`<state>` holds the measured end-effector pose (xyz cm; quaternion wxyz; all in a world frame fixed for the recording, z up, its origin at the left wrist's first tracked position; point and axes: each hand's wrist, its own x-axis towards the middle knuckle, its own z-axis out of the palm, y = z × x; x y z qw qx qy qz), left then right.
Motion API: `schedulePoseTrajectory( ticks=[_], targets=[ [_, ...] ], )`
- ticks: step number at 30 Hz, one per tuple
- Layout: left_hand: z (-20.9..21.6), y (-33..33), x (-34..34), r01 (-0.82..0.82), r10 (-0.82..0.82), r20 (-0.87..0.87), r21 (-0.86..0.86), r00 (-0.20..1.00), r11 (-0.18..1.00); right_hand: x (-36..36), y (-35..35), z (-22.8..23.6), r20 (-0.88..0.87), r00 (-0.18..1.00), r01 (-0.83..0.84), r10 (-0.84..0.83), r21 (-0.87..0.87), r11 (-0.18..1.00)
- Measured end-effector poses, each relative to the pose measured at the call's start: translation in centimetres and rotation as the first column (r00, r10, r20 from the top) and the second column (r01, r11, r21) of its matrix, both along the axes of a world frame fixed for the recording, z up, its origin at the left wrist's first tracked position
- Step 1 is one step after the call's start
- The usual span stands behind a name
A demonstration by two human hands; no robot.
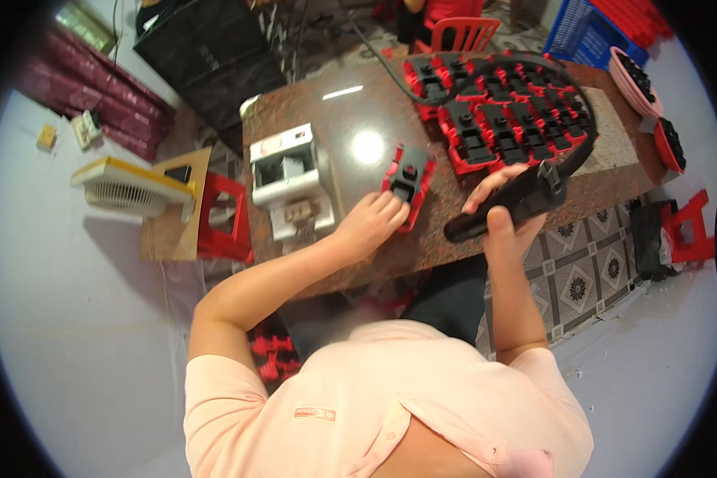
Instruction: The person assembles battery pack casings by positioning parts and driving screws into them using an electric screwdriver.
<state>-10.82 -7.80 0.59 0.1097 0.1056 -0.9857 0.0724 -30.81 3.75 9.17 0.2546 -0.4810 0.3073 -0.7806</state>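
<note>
My left hand [372, 226] is closed on the near end of a red-and-black plastic part [411, 166], its fingers bent over the edge. The part lies tilted on the brown stone table, red along its sides and black in the middle. In my right hand [499, 235] is a black handheld tool [527, 197], with fingers and thumb wrapped round its body. A thick black cable [589, 127] loops from the tool's right end over the rows of parts. The tool's narrower end points left, off to the right of the part. Its exact kind cannot be made out.
Rows of similar red-and-black assemblies [498, 131] cover the table's far right. A white device [299, 191] stands left of my left hand. Bowls of small black pieces [636, 84] sit at the right edge. A fan [131, 187] and red stool [225, 219] are left; a person sits beyond.
</note>
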Motion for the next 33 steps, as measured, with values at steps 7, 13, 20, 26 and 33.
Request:
schedulePoseTrajectory(
  ticks=[7, 13, 20, 26, 33],
  targets=[
    [1.5, 4.6, 16.0, 0.011, -0.014, 0.094, 0.033, 0.995, 0.999, 7.8, -6.8, 0.5, -0.066, 0.988, -0.144, 0.137, -0.108, 0.984],
    [2.9, 6.3, 18.7, -0.274, 0.277, -0.005, 0.117, 0.961, 0.954, 17.6, -10.0, -1.5, -0.029, 0.953, -0.302, 0.301, -0.125, 0.945],
    [-0.3, 10.7, 11.4, -0.577, 0.679, -0.193, 0.396, 0.708, 0.714, 20.3, -11.6, -3.6, -0.109, 0.965, -0.244, 0.239, -0.038, 0.969],
    [-2.1, 9.9, 12.5, -0.524, 0.598, -0.176, 0.334, 0.782, 0.783, 20.3, -12.0, -3.8, -0.237, 0.943, -0.230, 0.231, 0.036, 0.973],
    [-2.2, 9.8, 12.1, -0.524, 0.597, -0.220, 0.314, 0.771, 0.792, 20.8, -13.4, -3.0, -0.299, 0.921, -0.243, 0.250, 0.061, 0.968]
  ],
)
